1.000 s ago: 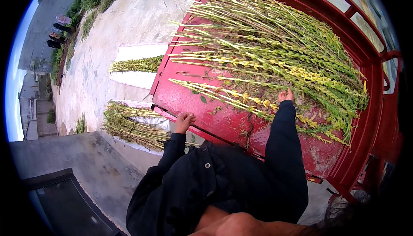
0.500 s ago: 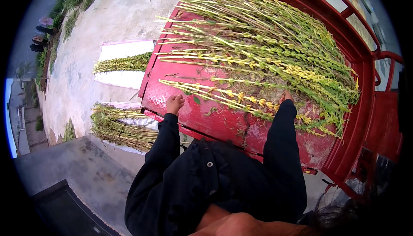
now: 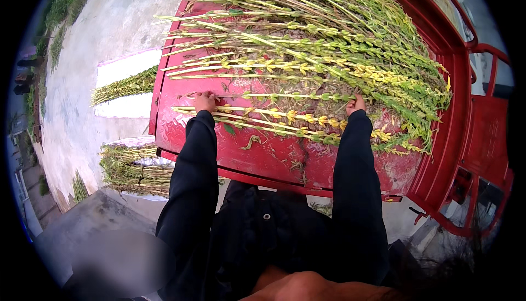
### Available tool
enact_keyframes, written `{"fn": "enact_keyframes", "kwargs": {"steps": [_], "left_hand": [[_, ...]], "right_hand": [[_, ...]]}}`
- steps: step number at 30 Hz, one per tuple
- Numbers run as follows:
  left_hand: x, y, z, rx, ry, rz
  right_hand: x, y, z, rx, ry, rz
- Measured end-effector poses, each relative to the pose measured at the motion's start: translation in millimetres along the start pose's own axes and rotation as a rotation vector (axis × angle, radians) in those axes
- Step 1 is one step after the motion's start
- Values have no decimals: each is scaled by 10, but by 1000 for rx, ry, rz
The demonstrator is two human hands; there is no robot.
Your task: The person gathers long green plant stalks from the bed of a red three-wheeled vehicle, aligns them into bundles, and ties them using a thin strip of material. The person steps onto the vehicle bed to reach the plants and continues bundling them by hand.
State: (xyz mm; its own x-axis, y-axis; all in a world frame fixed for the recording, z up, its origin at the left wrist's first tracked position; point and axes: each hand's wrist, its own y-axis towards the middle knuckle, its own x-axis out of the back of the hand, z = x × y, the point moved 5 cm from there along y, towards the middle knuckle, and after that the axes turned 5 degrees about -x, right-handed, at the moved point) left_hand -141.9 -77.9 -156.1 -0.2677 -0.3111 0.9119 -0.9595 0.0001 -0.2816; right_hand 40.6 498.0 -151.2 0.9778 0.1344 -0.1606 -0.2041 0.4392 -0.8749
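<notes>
The right hand (image 3: 356, 104) appears to pinch a stalk (image 3: 307, 96) lying on the red bed (image 3: 263, 158). The left hand (image 3: 205, 102) is curled near the stalk's thin end; whether it grips cannot be told. Caution: pulling may snag pods (image 3: 323, 120) on adjacent stalks and shed them. Overhanging ends may be knocked off by contact. The bed contains stalks and litter (image 3: 251, 142); white sheets (image 3: 118, 109) on the ground carry bundles (image 3: 123, 86).
</notes>
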Motion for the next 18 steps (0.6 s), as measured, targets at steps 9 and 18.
{"fn": "enact_keyframes", "kwargs": {"steps": [9,18], "left_hand": [[589,168,181,247,-1478,-272],[1093,179,996,287,-1806,-461]], "right_hand": [[515,-550,-42,71,75,155],[938,-1020,-772,-12,158,193]]}}
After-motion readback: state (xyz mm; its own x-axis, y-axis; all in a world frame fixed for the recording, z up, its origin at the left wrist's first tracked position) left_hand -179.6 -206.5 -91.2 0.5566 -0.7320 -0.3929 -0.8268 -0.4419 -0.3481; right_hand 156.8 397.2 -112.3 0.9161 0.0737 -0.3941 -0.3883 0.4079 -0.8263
